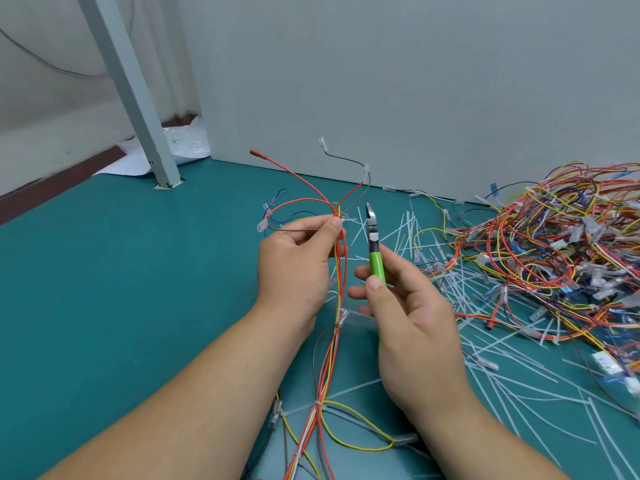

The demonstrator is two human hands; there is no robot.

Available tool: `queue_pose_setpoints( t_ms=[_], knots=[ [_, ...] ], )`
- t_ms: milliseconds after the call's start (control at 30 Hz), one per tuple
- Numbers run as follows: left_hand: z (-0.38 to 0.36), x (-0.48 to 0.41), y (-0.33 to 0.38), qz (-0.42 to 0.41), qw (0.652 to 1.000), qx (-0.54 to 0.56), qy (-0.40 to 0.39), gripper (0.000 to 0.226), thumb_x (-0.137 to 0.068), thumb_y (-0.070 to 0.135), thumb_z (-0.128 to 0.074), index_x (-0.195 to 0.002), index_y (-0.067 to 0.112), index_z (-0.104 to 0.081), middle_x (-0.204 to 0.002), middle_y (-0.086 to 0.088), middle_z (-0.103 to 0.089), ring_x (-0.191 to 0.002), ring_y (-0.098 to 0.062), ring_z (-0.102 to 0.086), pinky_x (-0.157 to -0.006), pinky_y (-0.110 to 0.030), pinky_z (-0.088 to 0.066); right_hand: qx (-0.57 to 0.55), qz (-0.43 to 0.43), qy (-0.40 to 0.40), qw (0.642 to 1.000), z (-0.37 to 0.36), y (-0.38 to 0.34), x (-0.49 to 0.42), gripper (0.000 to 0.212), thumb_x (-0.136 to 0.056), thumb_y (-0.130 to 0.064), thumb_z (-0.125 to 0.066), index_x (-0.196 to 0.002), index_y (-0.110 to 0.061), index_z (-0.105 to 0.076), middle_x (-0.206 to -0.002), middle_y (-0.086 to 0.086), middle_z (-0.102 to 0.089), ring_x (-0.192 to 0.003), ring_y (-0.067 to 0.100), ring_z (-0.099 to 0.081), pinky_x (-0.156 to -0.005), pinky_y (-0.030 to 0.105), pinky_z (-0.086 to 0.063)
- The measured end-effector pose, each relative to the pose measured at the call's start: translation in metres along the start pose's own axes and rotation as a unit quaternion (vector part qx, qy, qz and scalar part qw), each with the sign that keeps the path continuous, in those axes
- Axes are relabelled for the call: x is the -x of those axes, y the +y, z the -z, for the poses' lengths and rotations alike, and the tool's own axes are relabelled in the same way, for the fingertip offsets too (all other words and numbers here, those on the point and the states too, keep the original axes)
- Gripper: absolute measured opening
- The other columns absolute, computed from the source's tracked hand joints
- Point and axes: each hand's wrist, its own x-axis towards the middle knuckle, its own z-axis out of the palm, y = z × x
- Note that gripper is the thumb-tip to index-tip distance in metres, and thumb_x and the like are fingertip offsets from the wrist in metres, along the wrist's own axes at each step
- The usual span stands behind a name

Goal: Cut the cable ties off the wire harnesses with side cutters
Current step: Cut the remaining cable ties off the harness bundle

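The grip of the left hand point(298, 261) is closed in a pinch, thumb against fingertips, on a thin wire harness of red, yellow and grey strands point(338, 282). The harness is held up above the teal tabletop point(121, 289) at the point where its strands fan out into separate leads. Below the pinch it runs down between the forearms, and a white cable tie point(319, 404) is cinched round it near the lower edge of the view. A pale sliver is seen beside the thumb; it may be another tie, but it is too small to tell.

Just to the right, near the strands but apart from them, the green-handled side cutters point(374, 247) are held upright with the nose up. The grip of the right hand point(412, 320) is wrapped round the handles, with the thumb laid on the front. The blades appear nearly closed.

Further right, cut white plastic tie strips point(519, 393) are scattered over the tabletop, and a tangled pile of multicoloured wire harnesses point(554, 258) lies against the grey wall panel point(415, 81).

The step in hand is judged to be lining the cutters up on this harness, with no cut yet begun. For the next move, the blades would need to be opened and the nose slipped under a tie band alone, so that no insulation is nicked.
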Motion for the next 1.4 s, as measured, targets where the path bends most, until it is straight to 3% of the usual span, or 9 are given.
queue_pose_setpoints(
  t_ms=[200,333,467,633,733,900,1200,1400],
  knots=[
    [0.000,0.001,0.001,0.000,1.000,0.016,-0.006,0.012,-0.092,0.015,-0.072,-0.081,0.020,-0.075,-0.076,0.002,-0.076,-0.065,-0.011,-0.072,-0.052,-0.012,-0.047,0.033,-0.043,0.023,0.998,0.007,0.009,-0.008,0.027,-0.099,-0.016,-0.067,-0.122,-0.027,-0.070,-0.096,-0.009,-0.077,-0.091,0.018,-0.074,-0.084,0.037,-0.059],
    [0.000,0.000,0.001,0.005,1.000,0.025,-0.008,0.013,-0.091,0.014,-0.073,-0.079,0.020,-0.075,-0.078,-0.001,-0.077,-0.066,-0.012,-0.072,-0.052,-0.013,-0.048,0.039,-0.030,-0.004,0.999,0.004,0.008,-0.007,0.029,-0.090,-0.028,-0.066,-0.117,-0.034,-0.070,-0.101,-0.015,-0.076,-0.096,0.013,-0.074,-0.091,0.040,-0.058],
    [-0.001,0.000,0.000,0.015,0.999,0.038,-0.001,0.013,-0.092,0.014,-0.073,-0.080,0.019,-0.075,-0.080,-0.003,-0.077,-0.068,-0.014,-0.072,-0.053,-0.015,-0.049,0.040,-0.011,-0.035,0.999,0.002,0.006,-0.006,0.031,-0.087,-0.029,-0.063,-0.100,-0.056,-0.072,-0.097,-0.019,-0.076,-0.092,0.013,-0.074,-0.086,0.038,-0.060],
    [0.000,0.000,0.002,0.009,0.999,0.041,0.014,0.014,-0.092,0.014,-0.073,-0.078,0.019,-0.074,-0.077,0.000,-0.076,-0.066,-0.012,-0.071,-0.050,-0.013,-0.047,0.045,0.004,-0.033,0.998,0.004,0.008,-0.004,0.026,-0.086,-0.033,-0.063,-0.105,-0.048,-0.070,-0.094,-0.013,-0.074,-0.089,0.025,-0.072,-0.076,0.035,-0.058],
    [0.000,0.000,0.003,0.005,0.999,0.040,0.013,0.014,-0.092,0.016,-0.073,-0.078,0.020,-0.074,-0.079,-0.002,-0.077,-0.067,-0.013,-0.072,-0.051,-0.013,-0.047,0.046,0.011,-0.039,0.998,0.004,0.008,-0.005,0.028,-0.086,-0.033,-0.063,-0.109,-0.047,-0.069,-0.096,-0.017,-0.074,-0.089,0.016,-0.073,-0.074,0.025,-0.055],
    [-0.001,0.001,0.002,0.001,0.999,0.032,0.001,0.013,-0.090,0.016,-0.074,-0.078,0.021,-0.075,-0.084,-0.006,-0.078,-0.073,-0.018,-0.075,-0.052,-0.014,-0.048,0.053,0.041,-0.058,0.996,0.001,0.000,-0.005,0.045,-0.089,-0.024,-0.062,-0.102,-0.068,-0.066,-0.097,-0.024,-0.074,-0.084,0.003,-0.070,-0.072,0.013,-0.051],
    [-0.001,0.003,0.003,-0.006,0.999,0.031,-0.019,0.016,-0.089,0.014,-0.076,-0.075,0.021,-0.077,-0.084,-0.005,-0.079,-0.071,-0.016,-0.074,-0.055,-0.014,-0.049,0.049,0.039,-0.058,0.996,0.002,0.000,-0.005,0.044,-0.089,-0.027,-0.061,-0.103,-0.069,-0.067,-0.105,-0.024,-0.074,-0.098,0.010,-0.073,-0.083,0.023,-0.056],
    [-0.001,0.004,0.004,0.001,0.999,0.033,-0.030,0.016,-0.089,0.015,-0.076,-0.075,0.022,-0.078,-0.085,-0.005,-0.079,-0.071,-0.015,-0.073,-0.055,-0.017,-0.049,0.043,0.024,-0.043,0.998,0.002,0.002,-0.005,0.034,-0.089,-0.029,-0.063,-0.105,-0.058,-0.072,-0.105,-0.018,-0.076,-0.096,0.015,-0.074,-0.085,0.033,-0.056]
  ],
)
